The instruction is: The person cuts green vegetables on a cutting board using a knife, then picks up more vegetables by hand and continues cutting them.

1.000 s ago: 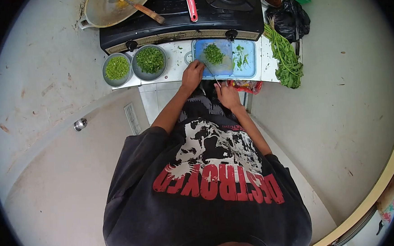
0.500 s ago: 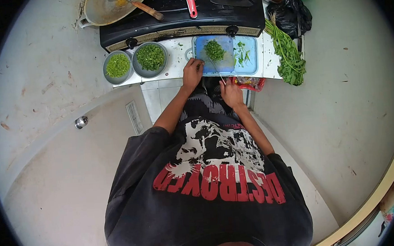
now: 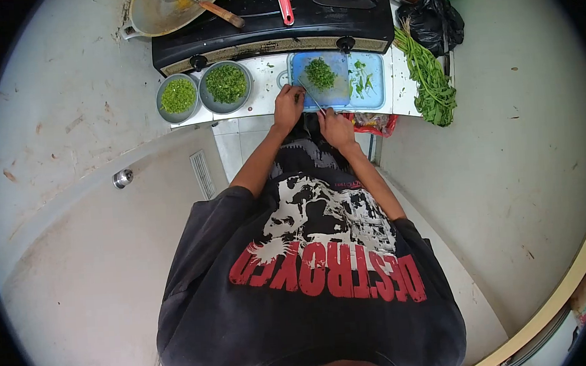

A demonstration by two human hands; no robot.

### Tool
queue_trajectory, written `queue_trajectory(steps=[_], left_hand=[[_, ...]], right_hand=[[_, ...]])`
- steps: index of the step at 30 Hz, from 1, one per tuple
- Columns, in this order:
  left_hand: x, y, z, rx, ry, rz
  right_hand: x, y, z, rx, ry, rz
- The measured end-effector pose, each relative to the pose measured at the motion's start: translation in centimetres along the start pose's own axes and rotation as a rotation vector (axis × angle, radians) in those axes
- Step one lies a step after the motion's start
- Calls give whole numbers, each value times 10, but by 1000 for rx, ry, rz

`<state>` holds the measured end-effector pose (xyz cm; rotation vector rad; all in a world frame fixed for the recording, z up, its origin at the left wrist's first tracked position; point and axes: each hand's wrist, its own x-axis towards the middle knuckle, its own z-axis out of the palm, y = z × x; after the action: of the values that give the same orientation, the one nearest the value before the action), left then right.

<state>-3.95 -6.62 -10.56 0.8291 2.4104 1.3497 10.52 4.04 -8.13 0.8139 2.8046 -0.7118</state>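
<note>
My right hand (image 3: 335, 128) is closed on the handle of a knife (image 3: 312, 96), whose blade points up and left over the blue cutting board (image 3: 340, 97). At the board's lower left corner is my left hand (image 3: 289, 105), its fingers bent together; whatever they hold is too small to make out. Chopped greens (image 3: 320, 74) lie heaped on the board, above the knife. Loose leaves (image 3: 360, 79) are scattered on the light blue tray (image 3: 379, 87) under the board, to its right.
Two grey bowls of chopped greens, one light (image 3: 177, 96) and one darker (image 3: 226, 84), stand at the left. A leafy bunch (image 3: 429, 81) and a black plastic bag (image 3: 434, 20) lie at the right. Behind are a stove (image 3: 270, 33) and a wok (image 3: 162, 16).
My right hand has moved up and left with the knife, bringing the blade nearer my left hand. My left hand has hardly moved.
</note>
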Motion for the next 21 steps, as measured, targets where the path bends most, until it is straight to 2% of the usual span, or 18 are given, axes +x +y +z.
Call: queue_trajectory(steps=[5,15,21], left_hand=[[-1,-3,4,-55,19,-66],[-1,-5,4,-17,26,3],[-2,-5,5,-37,35,4]], right_hand=[[-25,19,-2,24,-37,61],[0,-5,2,0,-40,-1],[-22,16,-1,5,-44,17]])
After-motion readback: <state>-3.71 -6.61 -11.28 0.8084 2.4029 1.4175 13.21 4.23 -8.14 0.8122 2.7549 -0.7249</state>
